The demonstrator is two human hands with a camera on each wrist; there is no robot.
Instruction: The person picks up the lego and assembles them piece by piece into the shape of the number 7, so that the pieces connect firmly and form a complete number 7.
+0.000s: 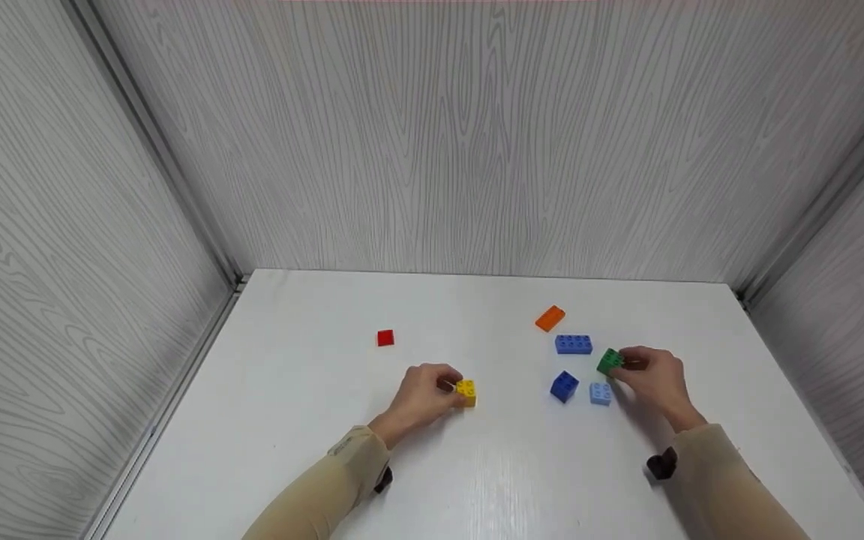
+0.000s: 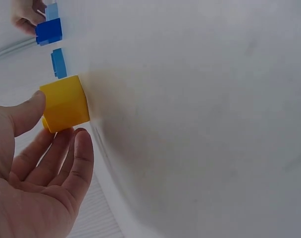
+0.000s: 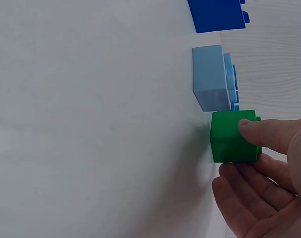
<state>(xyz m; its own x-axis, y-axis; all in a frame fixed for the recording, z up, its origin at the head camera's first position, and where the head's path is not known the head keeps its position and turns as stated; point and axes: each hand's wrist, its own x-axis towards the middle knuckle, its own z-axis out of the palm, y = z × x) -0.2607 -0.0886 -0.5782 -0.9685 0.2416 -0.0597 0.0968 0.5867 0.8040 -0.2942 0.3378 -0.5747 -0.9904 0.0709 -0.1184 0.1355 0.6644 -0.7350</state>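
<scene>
My left hand (image 1: pixel 426 394) pinches a yellow toy brick (image 1: pixel 466 393) between thumb and fingers near the middle of the table. In the left wrist view the thumb lies on one side of the yellow brick (image 2: pixel 66 104), with fingers on another. My right hand (image 1: pixel 653 379) pinches a green brick (image 1: pixel 610 362) on the right side; its thumb presses the face of the green brick (image 3: pixel 233 137) in the right wrist view. Close to that hand are a light blue brick (image 1: pixel 601 394) and a dark blue brick (image 1: pixel 565 386). A longer blue brick (image 1: pixel 574 344) lies just beyond.
An orange brick (image 1: pixel 550 319) lies toward the back of the white table (image 1: pixel 312 360), right of centre. A flat-looking red brick (image 1: pixel 385 338) sits at the left. Wood-grain panels (image 1: pixel 462 142) rise at the back and both sides.
</scene>
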